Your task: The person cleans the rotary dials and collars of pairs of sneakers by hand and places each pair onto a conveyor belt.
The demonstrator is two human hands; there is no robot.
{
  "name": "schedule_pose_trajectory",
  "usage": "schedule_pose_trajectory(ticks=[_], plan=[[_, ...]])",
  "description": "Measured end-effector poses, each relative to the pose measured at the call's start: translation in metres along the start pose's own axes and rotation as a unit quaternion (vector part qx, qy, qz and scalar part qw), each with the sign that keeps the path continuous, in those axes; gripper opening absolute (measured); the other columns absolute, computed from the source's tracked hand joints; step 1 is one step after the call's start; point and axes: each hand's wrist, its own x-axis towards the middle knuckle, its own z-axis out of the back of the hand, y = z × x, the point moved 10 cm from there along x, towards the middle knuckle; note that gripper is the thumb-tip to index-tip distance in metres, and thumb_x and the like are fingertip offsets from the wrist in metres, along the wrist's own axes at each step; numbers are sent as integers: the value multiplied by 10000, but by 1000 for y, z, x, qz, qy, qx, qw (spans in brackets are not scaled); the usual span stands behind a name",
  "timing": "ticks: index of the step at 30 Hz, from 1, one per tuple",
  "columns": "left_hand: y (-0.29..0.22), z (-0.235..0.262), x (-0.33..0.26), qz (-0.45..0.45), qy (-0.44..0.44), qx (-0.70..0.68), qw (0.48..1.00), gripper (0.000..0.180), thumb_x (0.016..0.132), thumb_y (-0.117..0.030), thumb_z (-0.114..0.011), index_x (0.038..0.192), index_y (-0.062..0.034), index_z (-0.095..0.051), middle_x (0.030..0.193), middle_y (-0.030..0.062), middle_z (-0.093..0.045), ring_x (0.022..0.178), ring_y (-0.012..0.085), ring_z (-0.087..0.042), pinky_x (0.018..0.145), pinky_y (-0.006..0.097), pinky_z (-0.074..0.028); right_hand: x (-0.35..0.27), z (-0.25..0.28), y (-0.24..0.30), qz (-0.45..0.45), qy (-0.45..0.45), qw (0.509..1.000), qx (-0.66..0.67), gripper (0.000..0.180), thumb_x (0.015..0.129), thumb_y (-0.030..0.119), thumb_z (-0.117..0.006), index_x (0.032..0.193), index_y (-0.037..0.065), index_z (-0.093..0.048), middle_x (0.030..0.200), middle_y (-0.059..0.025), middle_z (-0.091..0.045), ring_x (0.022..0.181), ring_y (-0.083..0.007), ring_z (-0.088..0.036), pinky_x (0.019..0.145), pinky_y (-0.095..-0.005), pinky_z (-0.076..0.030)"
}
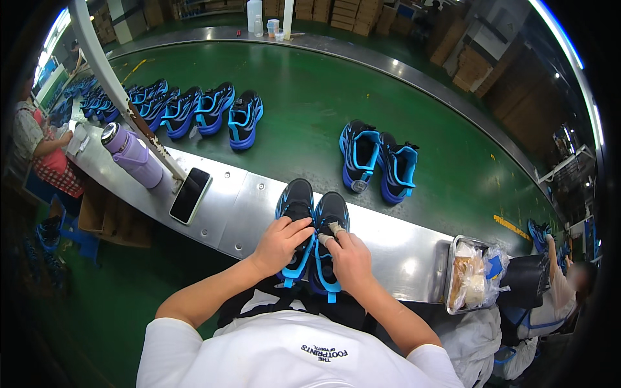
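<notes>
A pair of black and blue sneakers stands side by side on the metal edge in front of me, toes pointing away and heel loops towards me. My left hand [278, 246] is closed over the upper of the left sneaker [298, 194], its fingers across the lacing area. On the right sneaker [332, 207], my right hand [350, 257] grips near the tongue with thumb and fingers. Pale coverings wrap the tips of some right-hand fingers. My hands hide the middle of both shoes.
Another sneaker pair [378, 161] sits on the green belt [297, 97] ahead. More sneakers [197, 110] line up at left. A phone [191, 195] and purple bottle [134, 157] lie left, beside a post [107, 71]. A metal tray [451, 275] holds bagged items at right. Co-workers flank the line.
</notes>
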Motion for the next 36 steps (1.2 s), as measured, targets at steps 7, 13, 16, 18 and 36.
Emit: schedule_pose_trajectory(ticks=[7,13,16,18,36], plan=[[17,6,-3,62,46,-163,984,358,820,-247,-720,1122,-59,-675,1202,138,-632,938,340,-565,895,408,-452,-1,21,-2,-83,105,943,303,503,912,101,-628,1400,90,-510,1297,-186,-578,1217,-334,-540,1055,-375,-409],[16,-4,5,173,34,-99,979,152,768,-116,-724,911,-80,-687,908,101,-575,910,312,-584,769,409,-487,-4,8,-24,-75,174,929,317,360,849,1,-666,1184,124,-703,1120,-109,-636,1093,-272,-606,945,-339,-493],[10,-13,6,150,29,-123,980,181,731,-37,-707,907,-73,-689,905,101,-579,880,312,-597,748,394,-496,-15,10,-28,-49,16,979,196,256,803,65,-734,1058,88,-729,970,-115,-613,921,-282,-601,800,-366,-505],[13,-14,11,142,20,-162,976,201,721,-17,-690,915,-69,-688,915,103,-580,871,314,-596,752,394,-497,-11,16,-25,-35,-50,986,155,269,775,111,-768,1040,89,-732,880,-103,-579,822,-275,-565,728,-366,-486],[13,-29,-1,172,127,-262,941,279,784,-51,-647,1062,-80,-651,960,113,-609,927,325,-574,843,414,-462,-22,7,-50,-106,77,980,151,350,754,300,-801,1066,156,-735,820,-117,-624,801,-294,-620,726,-385,-509]])
